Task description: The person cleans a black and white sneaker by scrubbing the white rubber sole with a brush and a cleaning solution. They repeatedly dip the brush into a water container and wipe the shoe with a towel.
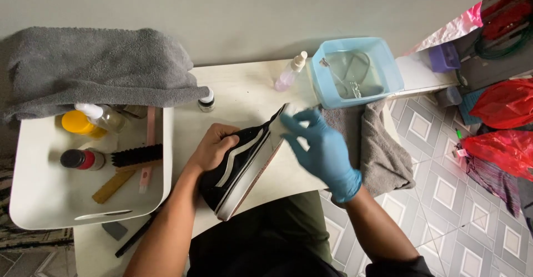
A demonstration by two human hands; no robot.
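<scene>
A black sneaker (240, 163) with a white side stripe and white sole lies tilted on its side on the small white table (244, 88). My bare left hand (214, 145) sits inside or on its opening, holding it. My right hand (321, 149), in a blue glove, presses its fingers on the toe end and sole edge, pinching something small and pale that I cannot make out.
A white tray (33, 199) at left holds bottles, a black brush (136, 156) and sticks, with a grey towel (94, 66) over it. A blue water tub (355, 71), a spray bottle (291, 72) and a grey cloth (377, 149) lie at right. Red bags sit on the tiled floor.
</scene>
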